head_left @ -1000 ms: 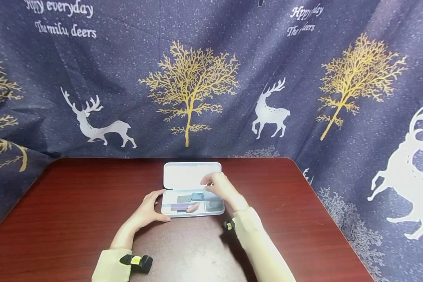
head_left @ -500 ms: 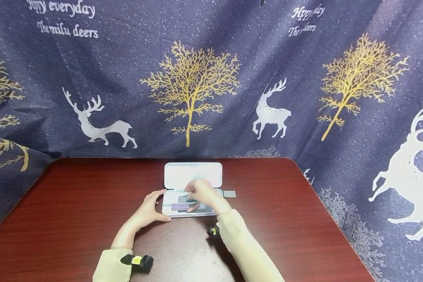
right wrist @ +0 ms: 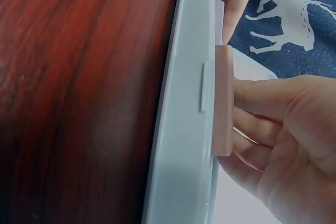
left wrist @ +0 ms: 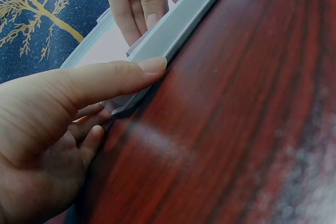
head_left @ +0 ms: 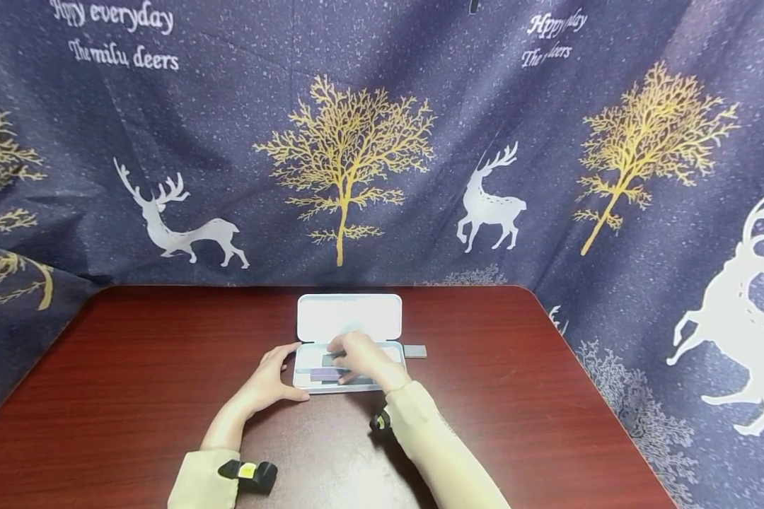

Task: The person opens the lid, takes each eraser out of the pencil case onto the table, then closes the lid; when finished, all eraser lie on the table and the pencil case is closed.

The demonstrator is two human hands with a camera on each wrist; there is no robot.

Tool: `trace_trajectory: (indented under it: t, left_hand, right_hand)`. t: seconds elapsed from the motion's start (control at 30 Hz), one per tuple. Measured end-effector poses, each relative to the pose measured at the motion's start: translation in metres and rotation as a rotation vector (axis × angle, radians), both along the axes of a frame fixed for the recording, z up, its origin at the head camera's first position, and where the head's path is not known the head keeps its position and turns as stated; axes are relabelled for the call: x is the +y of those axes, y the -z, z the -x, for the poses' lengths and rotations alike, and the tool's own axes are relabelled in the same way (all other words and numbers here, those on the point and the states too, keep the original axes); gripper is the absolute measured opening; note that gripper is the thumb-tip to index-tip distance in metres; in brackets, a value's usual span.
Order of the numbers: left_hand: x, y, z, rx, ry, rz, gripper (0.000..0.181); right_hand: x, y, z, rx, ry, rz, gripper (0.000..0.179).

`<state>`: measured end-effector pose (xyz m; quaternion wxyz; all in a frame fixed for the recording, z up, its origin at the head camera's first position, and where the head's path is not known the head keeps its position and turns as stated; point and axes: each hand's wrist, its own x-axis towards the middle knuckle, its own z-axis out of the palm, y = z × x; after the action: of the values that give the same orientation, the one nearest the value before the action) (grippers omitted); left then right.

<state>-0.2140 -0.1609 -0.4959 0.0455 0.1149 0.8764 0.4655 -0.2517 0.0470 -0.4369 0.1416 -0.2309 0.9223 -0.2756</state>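
A pale blue pencil case point(head_left: 349, 315) stands with its lid raised at the back. My left hand point(head_left: 269, 378) grips its left end, the thumb along the front wall and the fingers round the side. Inside, my right hand point(head_left: 359, 355) reaches down with its fingertips beside a dark grey block point(head_left: 328, 361); cannot tell whether it holds anything. A purple block point(head_left: 325, 375) lies in the front part. In the right wrist view a brownish-pink bar point(right wrist: 223, 100) sticks up over the case's front wall, with the right fingers just behind it.
A small grey flat block point(head_left: 415, 351) lies on the red-brown table point(head_left: 509, 382) at the case's right end. Behind the table hangs a dark blue cloth point(head_left: 242, 127) printed with deer and trees. Each wrist wears a black strap.
My right hand has moved left from the case's right rear, then slightly down. The grey flat block now shows on the table at the right. My left hand stays on the case.
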Motion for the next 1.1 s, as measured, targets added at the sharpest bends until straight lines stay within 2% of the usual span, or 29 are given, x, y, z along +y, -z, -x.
trace_trajectory:
  t: [0.07,0.3,0.7,0.9,1.1]
  left_hand:
    - [-0.0002,-0.0012,-0.0006,0.003,0.002,0.002,0.103]
    - [0.0003,-0.0035,-0.0013,-0.008,-0.002,-0.002,0.103]
    - [0.0002,-0.0024,-0.0008,-0.007,0.002,0.001,0.103]
    - [-0.0004,-0.0018,-0.0008,-0.006,0.002,-0.001,0.103]
    - [-0.0002,-0.0027,-0.0012,-0.010,-0.001,-0.006,0.103]
  right_hand:
    - [-0.0008,0.0003,-0.0002,-0.001,0.001,-0.011,0.030]
    - [-0.0011,-0.0011,-0.0022,0.105,-0.033,-0.107,0.028]
    - [-0.0013,0.0015,-0.0018,0.078,-0.021,-0.063,0.026]
    - [-0.0012,0.0008,-0.0019,0.052,-0.018,0.005,0.027]
    - [-0.0008,-0.0002,-0.0016,0.093,-0.030,-0.003,0.027]
